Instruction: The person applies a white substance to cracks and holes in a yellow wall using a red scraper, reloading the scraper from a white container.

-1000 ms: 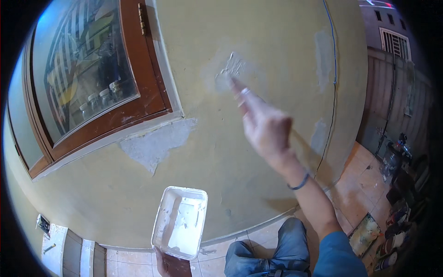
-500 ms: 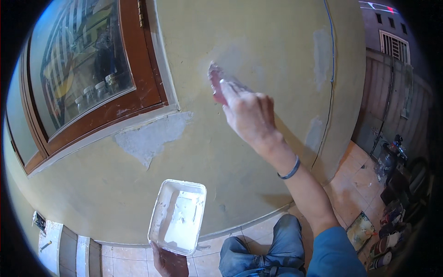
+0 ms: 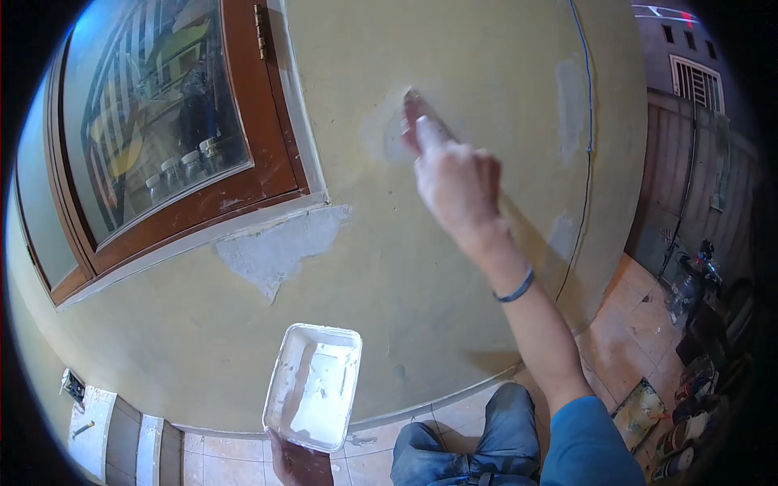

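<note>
Up on the yellow-green wall (image 3: 421,267), my right hand (image 3: 462,186) grips a reddish putty spreader (image 3: 412,125) with white smears along its edge. Its blade lies at or very near a pale grey, filled patch (image 3: 379,130) on the wall; exact contact is hard to tell. White filler coats some of my right fingers. Low in front of me, my left hand (image 3: 300,466) supports a white rectangular tub (image 3: 285,389) from below its near end. White filler (image 3: 328,381) covers the tub's bottom and smears its sides; most of the left fingers are hidden beneath it.
A brown-framed window (image 3: 271,138) stands at left, with a larger grey patch (image 3: 284,247) under its corner. A blue cable (image 3: 587,89) runs down the wall at right. Shoes and other clutter (image 3: 689,405) lie on the tiled floor at right, near a stained board (image 3: 638,409).
My right hand has slid the spreader rightward and a little upward across the wall patch. The tub stays nearly in place in my left hand, while the whole view has shifted slightly.
</note>
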Motion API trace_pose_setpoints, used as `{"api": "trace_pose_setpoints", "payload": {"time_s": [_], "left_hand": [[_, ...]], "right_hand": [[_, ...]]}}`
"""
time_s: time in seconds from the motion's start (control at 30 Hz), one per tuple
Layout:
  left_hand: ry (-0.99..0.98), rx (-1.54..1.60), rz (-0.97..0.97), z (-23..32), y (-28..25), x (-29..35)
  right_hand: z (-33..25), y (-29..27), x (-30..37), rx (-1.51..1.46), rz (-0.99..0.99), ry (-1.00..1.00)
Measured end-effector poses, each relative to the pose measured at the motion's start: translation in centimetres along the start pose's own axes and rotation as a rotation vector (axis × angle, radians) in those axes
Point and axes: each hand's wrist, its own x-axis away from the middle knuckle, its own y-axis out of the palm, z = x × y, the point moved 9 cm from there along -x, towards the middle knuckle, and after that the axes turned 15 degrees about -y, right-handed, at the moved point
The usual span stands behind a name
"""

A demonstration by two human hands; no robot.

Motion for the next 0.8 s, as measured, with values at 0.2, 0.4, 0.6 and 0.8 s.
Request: {"api": "trace_pose_setpoints", "payload": {"time_s": [0.2, 0.4, 0.6, 0.8], "left_hand": [[0.015, -0.021, 0.004, 0.4, 1.4, 0.8], [0.077, -0.017, -0.030, 0.3, 1.1, 0.6], [0.086, -0.071, -0.023, 0.3, 1.7, 1.1], [0.081, -0.086, -0.001, 0.3, 2.2, 1.7]], "right_hand": [[-6.6, -0.5, 3.8, -0.093, 0.214, -0.307], [4.1, -4.1, 4.6, -0.327, 0.192, 0.193], [6.2, -4.5, 1.3, -0.214, 0.250, 0.184], [-4.1, 0.4, 3.1, -0.065, 0.235, -0.136]]}}
